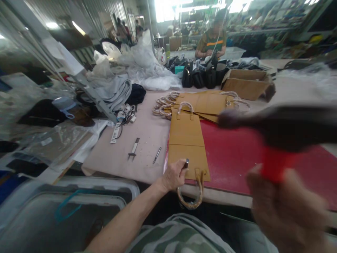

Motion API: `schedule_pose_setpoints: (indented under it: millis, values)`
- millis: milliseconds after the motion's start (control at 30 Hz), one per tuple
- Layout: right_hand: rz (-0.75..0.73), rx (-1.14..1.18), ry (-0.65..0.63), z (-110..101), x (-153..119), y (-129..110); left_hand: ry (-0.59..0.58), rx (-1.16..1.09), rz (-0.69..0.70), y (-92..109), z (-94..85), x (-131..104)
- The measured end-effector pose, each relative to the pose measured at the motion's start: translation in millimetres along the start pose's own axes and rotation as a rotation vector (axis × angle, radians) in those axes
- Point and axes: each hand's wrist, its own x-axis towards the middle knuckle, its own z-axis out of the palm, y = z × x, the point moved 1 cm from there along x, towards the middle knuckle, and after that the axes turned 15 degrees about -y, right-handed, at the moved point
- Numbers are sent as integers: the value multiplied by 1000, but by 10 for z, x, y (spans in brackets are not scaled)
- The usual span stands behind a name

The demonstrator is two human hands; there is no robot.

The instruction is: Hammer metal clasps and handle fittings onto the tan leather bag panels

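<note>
My left hand (176,174) is closed around a short metal punch (186,163), held upright on the near end of a tan bag panel (186,133). That panel has a wrapped handle at its far end and another handle (191,203) hanging over the table's front edge. Raised at the right, close to the camera, my right hand (286,207) grips a hammer (276,154) with a red handle and dark head, blurred by motion. The panel lies partly on a red mat (231,154).
More tan panels with wrapped handles (200,102) are stacked behind. Calipers (133,149) and a thin metal rod (157,155) lie to the left. A cardboard box (246,84) and black bags (200,75) stand farther back, near a seated person (212,40). A grey bin (105,186) sits lower left.
</note>
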Motion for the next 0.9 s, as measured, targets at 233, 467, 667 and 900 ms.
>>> schedule_pose_setpoints:
  millis: [233,467,667,900]
  values:
    - [25,-77,-164,278,57,162,11,12,1,3,-5,-14]
    - [337,65,-351,732,572,459,6,-106,-37,18,-34,-26]
    - [457,52,-419,1106,792,518,23,-251,-133,37,-92,-65]
    - [553,16,-489,1165,833,501,8,-245,-136,119,-205,-12]
